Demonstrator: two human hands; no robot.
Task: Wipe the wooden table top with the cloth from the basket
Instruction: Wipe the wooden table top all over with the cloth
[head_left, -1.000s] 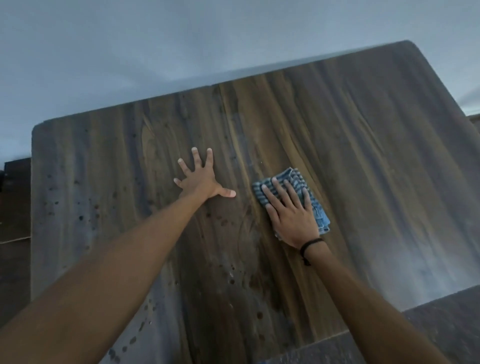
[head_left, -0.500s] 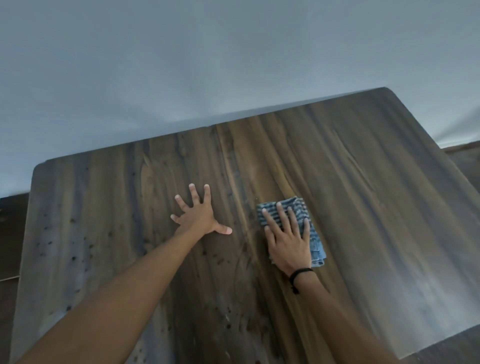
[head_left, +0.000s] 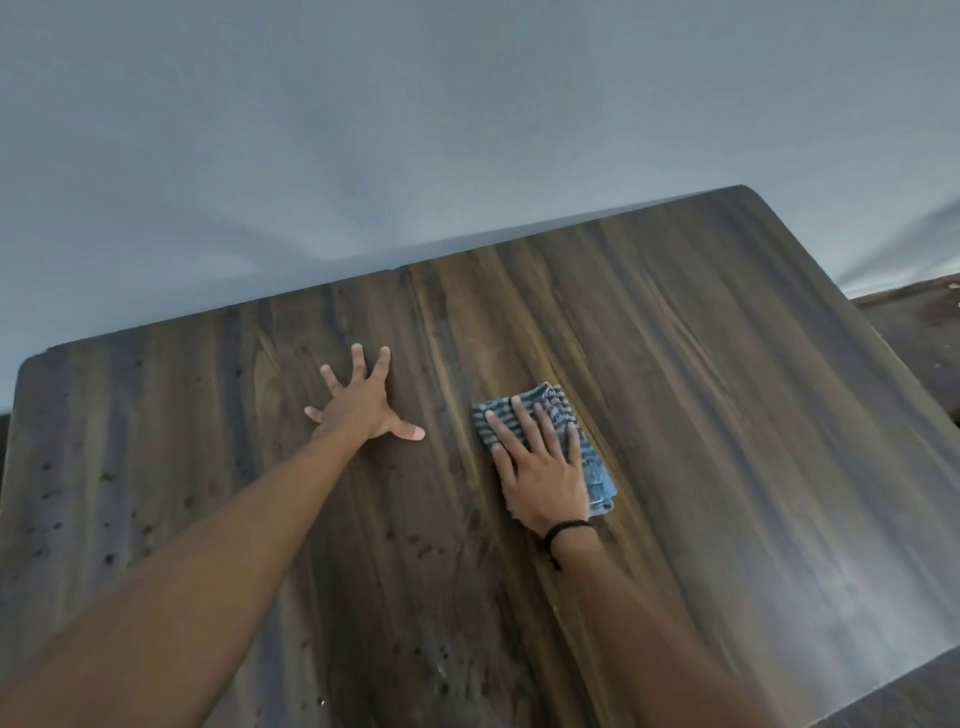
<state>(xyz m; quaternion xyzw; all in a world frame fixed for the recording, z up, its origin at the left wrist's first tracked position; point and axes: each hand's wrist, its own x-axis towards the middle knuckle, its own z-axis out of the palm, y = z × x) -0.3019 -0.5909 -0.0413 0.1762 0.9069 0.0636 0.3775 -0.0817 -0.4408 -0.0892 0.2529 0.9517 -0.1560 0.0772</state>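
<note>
Compared with a second ago, more of the plain grey wall (head_left: 415, 130) is showing and both hands are sitting lower in the picture. The cloth is staying about as far from the left hand as before.

The small blue and grey striped cloth (head_left: 598, 474) is lying folded on the dark brown wooden table (head_left: 727, 415), near the middle and a little to the right. It is looking soft and a bit wrinkly at its far end.

The right hand (head_left: 545, 473) is lying flat on top of the cloth. Its fingers (head_left: 523, 421) are straight and a little spread, pressing the cloth down. The cloth is peeking out past the fingertips and along the right side of the hand. A thin black band (head_left: 566, 530) is going round that wrist.

The left hand (head_left: 363, 410) is resting flat on the bare wood, apart from the cloth, with its fingers (head_left: 382, 369) spread wide.

The hand is hiding the middle of the cloth. The bottom of the picture is cutting off both arms and the near part of the table. A dark thing (head_left: 914, 338) beside the table on the right is too hard to make out.
</note>
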